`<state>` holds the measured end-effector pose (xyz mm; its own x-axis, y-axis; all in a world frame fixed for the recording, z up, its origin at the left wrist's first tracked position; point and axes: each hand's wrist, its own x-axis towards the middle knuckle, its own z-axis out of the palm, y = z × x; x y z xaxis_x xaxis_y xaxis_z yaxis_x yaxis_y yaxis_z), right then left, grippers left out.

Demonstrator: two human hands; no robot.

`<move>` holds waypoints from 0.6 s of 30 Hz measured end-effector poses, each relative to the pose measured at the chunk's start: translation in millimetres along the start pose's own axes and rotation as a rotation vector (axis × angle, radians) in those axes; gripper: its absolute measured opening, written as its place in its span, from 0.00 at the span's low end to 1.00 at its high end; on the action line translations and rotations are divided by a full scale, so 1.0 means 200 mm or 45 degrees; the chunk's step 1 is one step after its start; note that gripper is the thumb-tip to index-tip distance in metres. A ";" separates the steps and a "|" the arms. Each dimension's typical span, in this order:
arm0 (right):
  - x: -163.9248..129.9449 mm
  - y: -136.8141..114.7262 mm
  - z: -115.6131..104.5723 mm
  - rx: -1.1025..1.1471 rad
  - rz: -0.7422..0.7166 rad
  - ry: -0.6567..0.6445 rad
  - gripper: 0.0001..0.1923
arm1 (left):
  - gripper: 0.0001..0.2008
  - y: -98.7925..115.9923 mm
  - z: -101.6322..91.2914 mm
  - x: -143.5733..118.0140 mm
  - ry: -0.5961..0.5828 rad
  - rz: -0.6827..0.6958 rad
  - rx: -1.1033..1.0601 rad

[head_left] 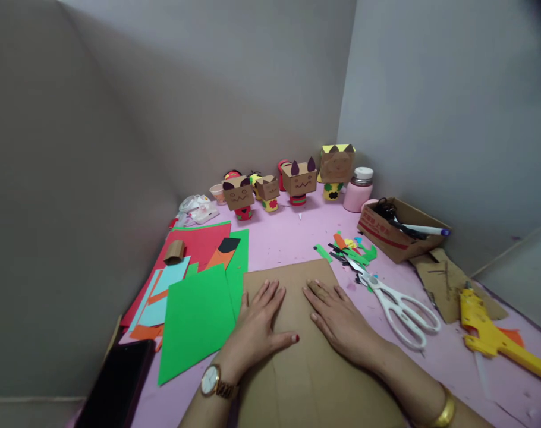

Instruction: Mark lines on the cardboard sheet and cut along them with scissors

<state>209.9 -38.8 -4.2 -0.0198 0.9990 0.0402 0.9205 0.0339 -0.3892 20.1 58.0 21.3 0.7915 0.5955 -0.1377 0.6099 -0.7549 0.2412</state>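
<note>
A large brown cardboard sheet [297, 368] lies on the pink table in front of me. Flat on its left part rests my left hand [264, 318], fingers stretched forward and thumb out to the side. My right hand [335, 318] lies palm down on the right part, its fingers extended. Neither hand grips anything. Just left of the cardboard are green sheets [197, 324], one partly over the other. White-handled scissors [393, 300] lie to the right, blades toward a heap of coloured paper scraps [353, 249].
Cardboard cat-faced figures [299, 178] stand along the back, near a pink bottle [358, 190]. On the right are a cardboard box [381, 235] holding a pen and black cords, and a yellow glue gun [488, 330]. A dark phone [116, 383] lies at the left edge.
</note>
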 end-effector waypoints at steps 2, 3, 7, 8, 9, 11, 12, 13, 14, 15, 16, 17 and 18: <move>0.00 -0.01 0.00 -0.028 0.001 -0.008 0.25 | 0.43 0.00 0.00 0.00 -0.008 -0.006 0.002; 0.00 -0.01 0.00 -0.041 0.002 -0.008 0.25 | 0.43 0.00 -0.01 0.00 -0.009 -0.009 0.003; 0.00 -0.01 0.00 -0.071 -0.002 -0.006 0.26 | 0.43 0.01 -0.01 0.01 -0.020 -0.018 0.002; 0.00 -0.01 0.00 -0.075 -0.003 -0.006 0.26 | 0.44 0.01 -0.01 0.01 -0.023 -0.019 0.001; 0.00 -0.01 0.01 -0.078 -0.004 -0.006 0.25 | 0.44 0.01 -0.01 0.01 -0.024 -0.021 0.000; 0.00 -0.01 0.01 -0.081 -0.007 -0.005 0.25 | 0.44 0.01 -0.01 0.01 -0.018 -0.023 -0.003; 0.00 -0.01 0.01 -0.081 -0.008 -0.004 0.25 | 0.44 0.01 -0.01 0.01 -0.017 -0.024 -0.006; 0.00 -0.01 0.01 -0.081 -0.009 -0.003 0.25 | 0.44 0.01 -0.02 0.01 -0.017 -0.024 -0.010; 0.00 -0.01 0.01 -0.080 -0.011 0.000 0.25 | 0.44 0.01 -0.02 0.01 -0.017 -0.023 -0.014; 0.00 0.00 0.01 -0.079 -0.011 0.002 0.25 | 0.44 0.01 -0.02 0.01 -0.019 -0.022 -0.018; 0.00 0.00 0.01 -0.078 -0.012 0.005 0.25 | 0.44 0.01 -0.02 0.01 -0.020 -0.019 -0.021; 0.00 0.00 0.01 -0.077 -0.013 0.007 0.25 | 0.44 0.01 -0.02 0.01 -0.019 -0.018 -0.023; 0.00 0.00 0.01 -0.075 -0.014 0.009 0.25 | 0.44 0.01 -0.02 0.01 -0.017 -0.018 -0.025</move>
<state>208.3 -38.1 -6.0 -0.0273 0.9983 0.0506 0.9416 0.0426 -0.3339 22.0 58.8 24.7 0.7834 0.6022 -0.1540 0.6202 -0.7409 0.2578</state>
